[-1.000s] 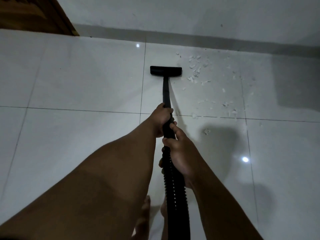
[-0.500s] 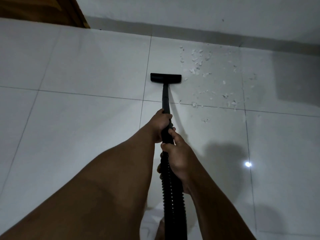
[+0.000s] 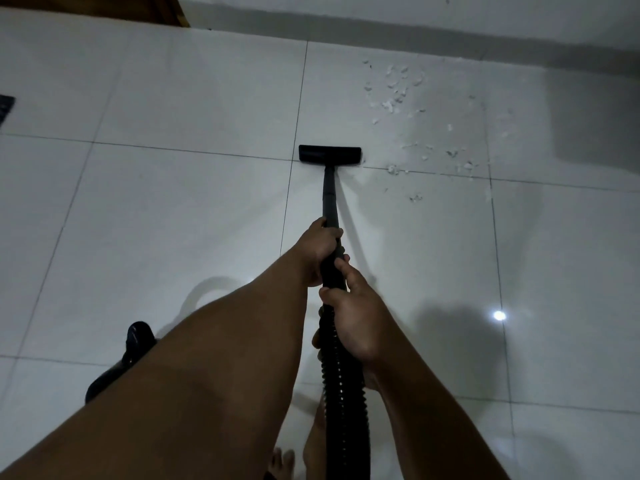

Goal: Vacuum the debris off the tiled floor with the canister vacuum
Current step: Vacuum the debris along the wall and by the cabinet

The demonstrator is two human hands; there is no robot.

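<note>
Tiled floor (image 3: 173,220), debris (image 3: 394,98) beside nozzle (image 3: 329,155)

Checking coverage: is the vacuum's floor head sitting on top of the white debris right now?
No; the floor head rests on bare tile, with the debris scattered to its right.

A vacuum nozzle (image 3: 329,155) sits flat on a tiled floor (image 3: 173,220), at the far end of a wand (image 3: 330,199). Scattered debris (image 3: 408,109) lies to its right and beyond it, near the wall (image 3: 415,12). The left hand (image 3: 320,249) grips the wand ahead of the right hand (image 3: 353,317), which holds the hose (image 3: 343,393) behind it. The canister (image 3: 121,362) rests at lower left, partly behind the left forearm.
</note>
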